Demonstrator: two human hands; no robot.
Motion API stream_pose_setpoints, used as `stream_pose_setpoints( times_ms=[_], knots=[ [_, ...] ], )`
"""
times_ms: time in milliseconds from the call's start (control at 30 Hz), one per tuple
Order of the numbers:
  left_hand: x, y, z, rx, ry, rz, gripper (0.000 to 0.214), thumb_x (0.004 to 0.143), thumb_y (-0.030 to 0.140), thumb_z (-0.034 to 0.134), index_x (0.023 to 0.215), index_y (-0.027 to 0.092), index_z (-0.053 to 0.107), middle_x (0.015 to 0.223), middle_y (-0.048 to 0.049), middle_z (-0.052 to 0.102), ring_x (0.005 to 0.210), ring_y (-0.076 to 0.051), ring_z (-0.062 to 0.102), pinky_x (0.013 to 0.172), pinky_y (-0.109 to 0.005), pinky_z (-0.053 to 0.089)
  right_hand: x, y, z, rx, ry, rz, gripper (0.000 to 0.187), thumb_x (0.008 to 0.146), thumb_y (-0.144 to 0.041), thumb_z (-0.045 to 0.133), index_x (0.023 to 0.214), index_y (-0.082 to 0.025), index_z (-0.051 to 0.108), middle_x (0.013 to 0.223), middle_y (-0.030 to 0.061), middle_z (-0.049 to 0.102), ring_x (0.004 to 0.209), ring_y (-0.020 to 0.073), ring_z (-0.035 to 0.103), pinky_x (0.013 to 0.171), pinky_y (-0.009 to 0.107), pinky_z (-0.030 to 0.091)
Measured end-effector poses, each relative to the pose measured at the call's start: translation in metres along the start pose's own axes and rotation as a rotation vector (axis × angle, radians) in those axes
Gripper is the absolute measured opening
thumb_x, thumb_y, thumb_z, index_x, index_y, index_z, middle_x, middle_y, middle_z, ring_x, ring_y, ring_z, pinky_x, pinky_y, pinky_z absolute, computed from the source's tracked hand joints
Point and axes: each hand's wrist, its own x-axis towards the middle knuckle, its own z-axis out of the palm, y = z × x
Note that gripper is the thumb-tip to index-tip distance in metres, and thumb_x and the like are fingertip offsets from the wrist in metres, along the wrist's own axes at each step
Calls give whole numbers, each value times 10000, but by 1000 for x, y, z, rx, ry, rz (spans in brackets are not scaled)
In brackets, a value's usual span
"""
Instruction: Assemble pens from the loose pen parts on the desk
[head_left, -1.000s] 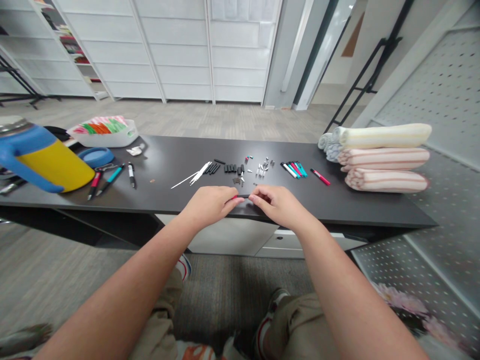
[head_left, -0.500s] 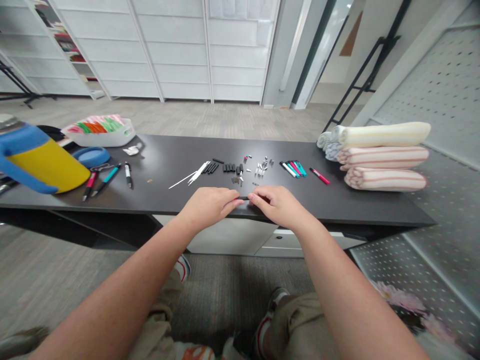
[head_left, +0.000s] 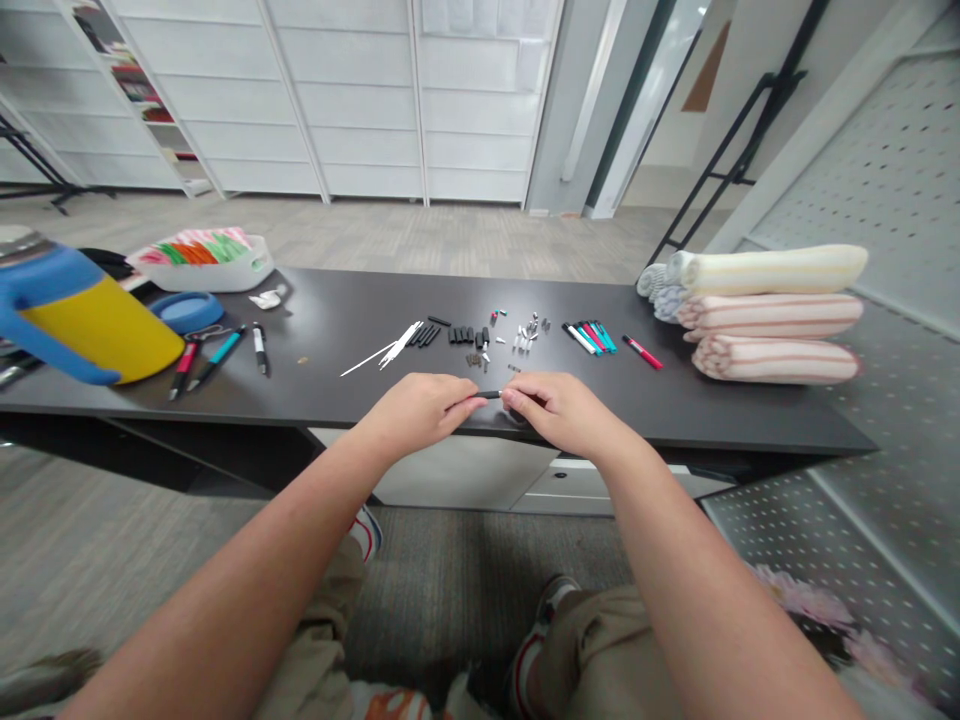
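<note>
While a slim black rod-shaped pen part (head_left: 489, 394) is held near the front edge of the dark grey bench (head_left: 322, 310), its ends are pinched by the closed fingers of the left hand (head_left: 421, 412) and right hand (head_left: 553, 410). If either grip is loosened, it could be dropped onto the grey carpeted floor (head_left: 450, 570), or the tiny brownish pieces (head_left: 473, 359) beyond scattered by a slip.

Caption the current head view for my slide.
Left hand and right hand hold a slim black rod between them, at a dark flat-topped desk bearing short black cylinders.

Dark table (head_left: 322, 320): white sticks (head_left: 401, 346), black tubes (head_left: 460, 336), rolled cloths (head_left: 780, 308), jug (head_left: 127, 335).
</note>
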Motion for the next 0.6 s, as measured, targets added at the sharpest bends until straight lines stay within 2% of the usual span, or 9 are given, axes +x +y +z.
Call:
stream_pose_setpoints(
  times_ms=[167,233,367,467,600],
  knots=[
    [1,1,0,9,0,-3,350,1099,431,488,994,197,727,925,-57,790,858,-212,742,742,-320,453,-1,-2,1,-6,-20,92,203,1063,-374,574,948,-225,651,781,-20,663,690,154,562,654,279,349],
    [1,2,-1,14,-10,5,346,1096,425,494,975,196,724,907,-57,786,842,-211,737,734,-321,448,-1,-1,1,-11,-28,85,176,1056,-359,585,960,-229,654,791,-24,664,694,152,560,657,277,347],
    [1,3,-1,21,-15,19,354,1098,425,488,966,192,720,894,-56,782,840,-213,737,732,-323,444,0,0,2,-26,-43,3,284,1099,-353,494,899,-219,644,844,2,668,777,166,581,719,283,367],
    [1,3,-1,20,-4,29,357,1101,426,482,973,194,723,904,-57,789,846,-211,741,734,-322,444,1,0,1,-25,-59,-2,361,1119,-363,444,851,-213,634,840,9,673,792,170,591,733,287,372],
    [0,3,-1,28,-6,19,356,1100,424,485,975,192,724,912,-58,791,847,-214,745,730,-327,447,0,-2,-1,-2,-58,65,256,1085,-388,531,921,-221,636,814,-13,671,728,158,574,675,280,354]
  ],
)
